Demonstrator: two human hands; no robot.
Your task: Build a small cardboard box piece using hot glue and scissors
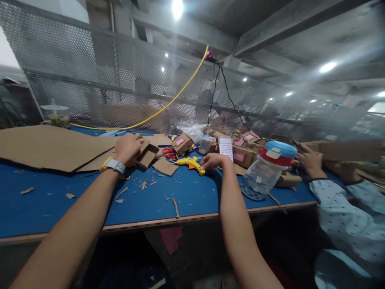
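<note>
My left hand (128,147) is closed around a small folded cardboard piece (146,154) on the blue table (90,208); a watch sits on that wrist. My right hand (213,160) reaches out with curled fingers that touch the handle of a yellow glue gun (190,162) lying on the table. Red-handled scissors (169,153) lie just behind the gun, and a small cardboard box model (183,143) stands beyond them.
Large flat cardboard sheets (51,146) cover the table's left. Cardboard scraps litter the middle. A clear bottle with a red and blue lid (266,170) stands at right. Another person's hand (309,160) and dotted sleeve (339,208) are at far right. A mesh panel (120,80) backs the table.
</note>
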